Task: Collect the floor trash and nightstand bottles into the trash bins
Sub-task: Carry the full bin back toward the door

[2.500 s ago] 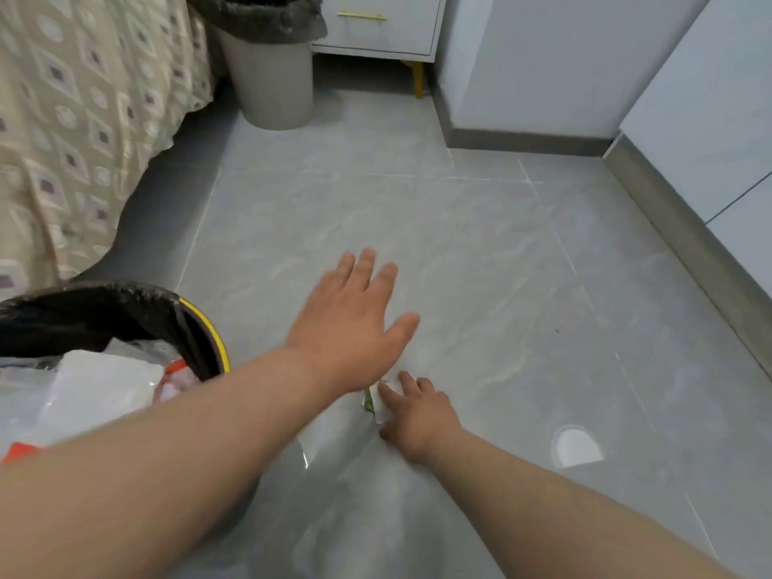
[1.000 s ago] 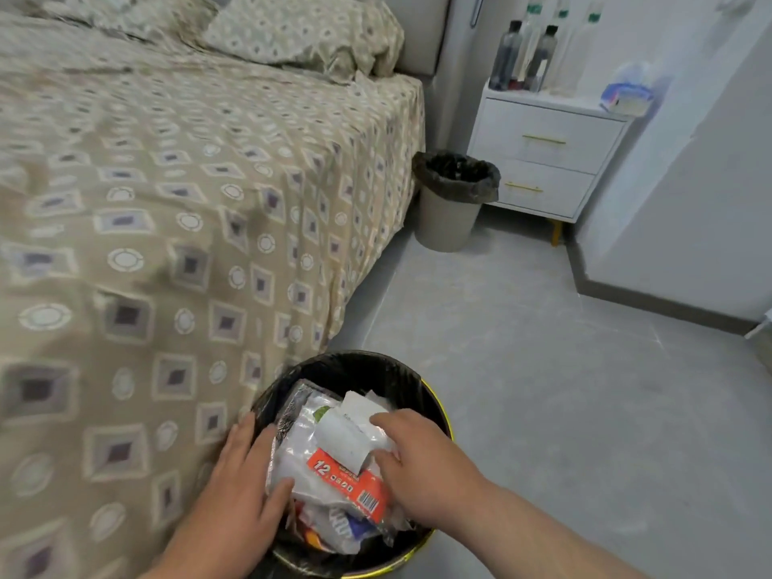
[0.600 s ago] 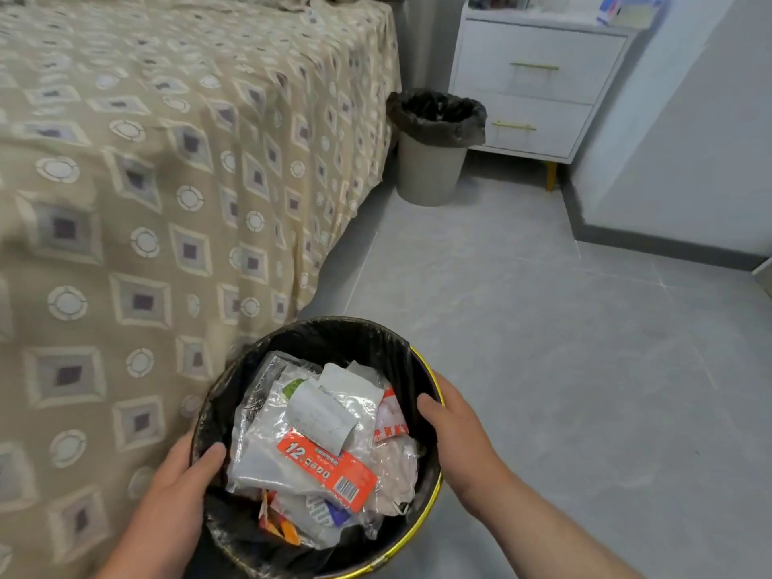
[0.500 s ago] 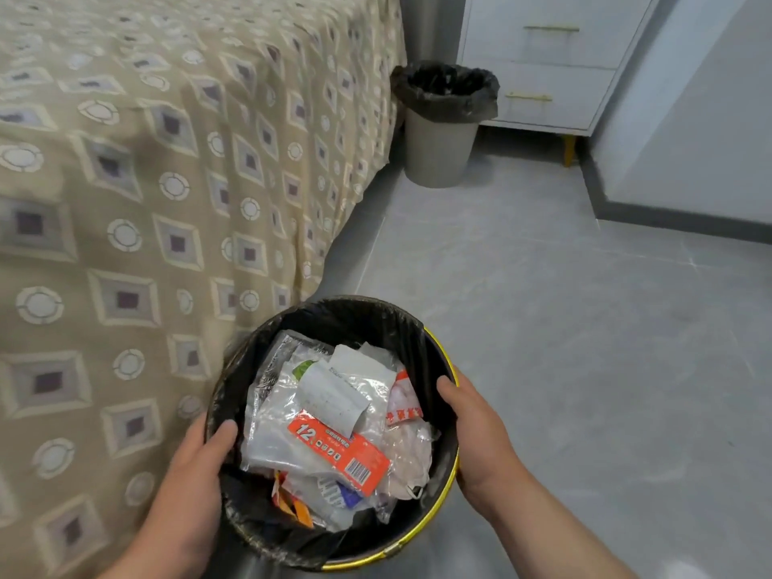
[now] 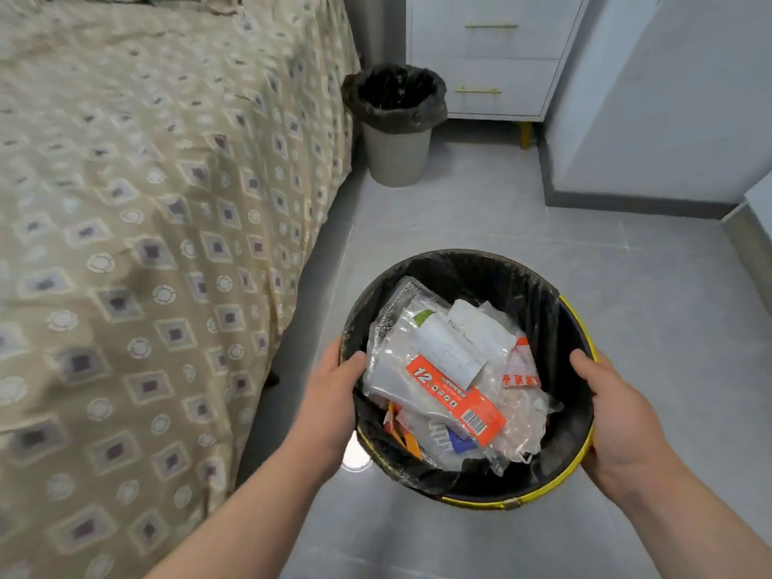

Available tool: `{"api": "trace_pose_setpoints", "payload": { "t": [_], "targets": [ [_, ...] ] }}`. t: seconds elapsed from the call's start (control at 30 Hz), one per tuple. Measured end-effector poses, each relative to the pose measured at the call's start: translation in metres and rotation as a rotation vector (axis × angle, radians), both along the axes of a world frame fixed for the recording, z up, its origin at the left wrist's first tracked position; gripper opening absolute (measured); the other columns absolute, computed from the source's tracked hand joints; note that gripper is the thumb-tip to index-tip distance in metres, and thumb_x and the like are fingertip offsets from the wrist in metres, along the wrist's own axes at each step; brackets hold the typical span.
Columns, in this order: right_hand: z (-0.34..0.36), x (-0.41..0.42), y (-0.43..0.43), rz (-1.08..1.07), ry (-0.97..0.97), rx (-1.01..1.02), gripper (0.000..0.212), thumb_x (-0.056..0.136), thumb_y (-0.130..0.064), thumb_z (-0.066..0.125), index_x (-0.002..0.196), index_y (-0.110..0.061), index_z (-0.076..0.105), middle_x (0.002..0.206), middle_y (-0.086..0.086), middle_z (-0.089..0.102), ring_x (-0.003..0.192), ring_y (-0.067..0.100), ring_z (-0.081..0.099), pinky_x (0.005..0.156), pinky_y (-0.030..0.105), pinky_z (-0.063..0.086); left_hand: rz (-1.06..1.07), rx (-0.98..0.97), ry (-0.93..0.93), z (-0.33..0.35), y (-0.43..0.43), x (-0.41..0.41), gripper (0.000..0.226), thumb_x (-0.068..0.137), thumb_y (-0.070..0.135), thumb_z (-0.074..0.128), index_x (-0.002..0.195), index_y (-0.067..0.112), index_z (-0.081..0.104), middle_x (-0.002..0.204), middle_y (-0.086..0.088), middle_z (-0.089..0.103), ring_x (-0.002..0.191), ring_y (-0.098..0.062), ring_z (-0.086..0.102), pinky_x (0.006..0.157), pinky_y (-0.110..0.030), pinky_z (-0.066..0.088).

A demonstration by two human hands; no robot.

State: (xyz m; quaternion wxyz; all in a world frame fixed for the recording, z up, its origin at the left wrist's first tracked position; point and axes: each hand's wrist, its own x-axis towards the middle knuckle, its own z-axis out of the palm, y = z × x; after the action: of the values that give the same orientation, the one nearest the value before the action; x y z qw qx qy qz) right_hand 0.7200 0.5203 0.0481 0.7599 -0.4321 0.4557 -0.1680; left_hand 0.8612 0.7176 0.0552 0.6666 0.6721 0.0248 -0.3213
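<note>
Yellow-rimmed bin (image 5: 472, 271), stuffed with wrappers (image 5: 455, 394). Left grip (image 5: 334, 394) and right grip (image 5: 618, 415) curled over opposite rim sides. Grey bin (image 5: 397, 156) at far edge of floor (image 5: 543, 252), beside bed (image 5: 146, 244).

Head view, close above trash bin (image 5: 468, 267)

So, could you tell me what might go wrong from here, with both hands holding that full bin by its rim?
1. The yellow-rimmed bin is heaped: the orange packet and clear plastic bags lie high, so a tilt could spill them onto the floor.
2. The left hand and right hand grip only the rim, over the black liner, which might slip.
3. The bed is close on the left, so a bump is possible.
</note>
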Motion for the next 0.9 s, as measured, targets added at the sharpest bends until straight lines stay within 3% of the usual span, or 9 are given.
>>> {"api": "trace_pose_setpoints", "payload": {
  "t": [0.13,0.27,0.4,0.5,0.53,0.63,0.73,0.83,0.9],
  "targets": [
    [0.127,-0.058,-0.012,-0.095,0.064,0.008,0.033,0.093,-0.026,0.049,0.123,-0.020,0.060,0.102,0.004,0.075,0.085,0.020,0.073,0.072,0.039,0.059,-0.140,0.035,0.029,0.115,-0.024,-0.046,0.032,0.092,0.012,0.047,0.109,0.030,0.066,0.104,0.003,0.072,0.100,-0.016,0.067,0.088,-0.035,0.053],
    [0.253,-0.119,-0.017,-0.112,0.182,-0.014,0.076,0.065,-0.046,0.068,0.132,-0.012,0.053,0.119,0.016,0.067,0.104,0.033,0.065,0.076,0.041,0.058,-0.237,0.083,0.086,0.238,-0.030,-0.089,0.030,0.090,0.015,0.049,0.109,0.031,0.065,0.104,0.005,0.072,0.100,-0.015,0.066,0.091,-0.036,0.052],
    [0.386,-0.166,-0.003,-0.128,0.198,-0.034,0.027,0.099,-0.028,0.042,0.110,-0.018,0.064,0.103,0.006,0.073,0.088,0.023,0.070,0.087,0.043,0.050,-0.355,0.060,0.080,0.376,-0.033,-0.121,0.024,0.090,0.020,0.051,0.102,0.034,0.067,0.098,0.007,0.073,0.091,-0.009,0.068,0.081,-0.028,0.052],
    [0.455,-0.199,0.010,-0.213,0.279,-0.104,0.046,0.077,-0.063,0.060,0.106,-0.028,0.066,0.114,0.005,0.069,0.103,0.025,0.064,0.102,0.048,0.040,-0.442,0.044,0.035,0.458,-0.036,-0.137,0.027,0.074,0.035,0.058,0.098,0.037,0.070,0.099,0.006,0.074,0.094,-0.011,0.068,0.086,-0.035,0.052],
    [0.475,-0.211,0.016,-0.235,0.258,-0.129,0.047,0.076,-0.063,0.061,0.109,-0.029,0.066,0.116,0.005,0.069,0.106,0.026,0.063,0.104,0.049,0.039,-0.485,0.017,0.017,0.485,-0.039,-0.142,0.031,0.070,0.036,0.058,0.098,0.038,0.071,0.100,0.006,0.074,0.097,-0.014,0.068,0.091,-0.040,0.050],
    [0.529,-0.249,0.032,-0.385,0.180,-0.124,0.027,0.098,-0.022,0.044,0.117,-0.022,0.063,0.114,0.005,0.070,0.107,0.023,0.064,0.103,0.045,0.042,-0.590,-0.004,-0.051,0.530,-0.058,-0.159,0.024,0.080,0.025,0.054,0.089,0.037,0.072,0.096,0.001,0.074,0.098,-0.025,0.066,0.094,-0.047,0.049],
    [0.564,-0.291,0.055,-0.566,0.121,-0.169,0.025,0.099,-0.019,0.041,0.109,-0.024,0.064,0.107,-0.001,0.072,0.102,0.018,0.065,0.097,0.041,0.046,-0.788,-0.052,-0.082,0.566,-0.086,-0.193,0.023,0.088,0.020,0.050,0.097,0.027,0.070,0.099,-0.006,0.073,0.101,-0.031,0.065,0.094,-0.053,0.048],
    [0.572,-0.338,0.072,-0.717,0.120,-0.179,0.027,0.100,-0.023,0.041,0.117,-0.025,0.062,0.110,0.000,0.072,0.105,0.018,0.066,0.098,0.042,0.047,-0.948,-0.093,-0.128,0.582,-0.116,-0.232,0.028,0.096,0.015,0.042,0.106,0.025,0.067,0.103,-0.003,0.073,0.102,-0.026,0.066,0.093,-0.049,0.049],
    [0.576,-0.372,0.083,-0.814,0.112,-0.203,0.027,0.099,-0.021,0.041,0.115,-0.025,0.063,0.106,-0.006,0.074,0.099,0.009,0.068,0.088,0.033,0.051,-1.050,-0.099,-0.134,0.589,-0.136,-0.264,0.029,0.097,0.017,0.041,0.108,0.026,0.066,0.105,-0.002,0.073,0.103,-0.024,0.066,0.093,-0.047,0.049]
  ]
}}
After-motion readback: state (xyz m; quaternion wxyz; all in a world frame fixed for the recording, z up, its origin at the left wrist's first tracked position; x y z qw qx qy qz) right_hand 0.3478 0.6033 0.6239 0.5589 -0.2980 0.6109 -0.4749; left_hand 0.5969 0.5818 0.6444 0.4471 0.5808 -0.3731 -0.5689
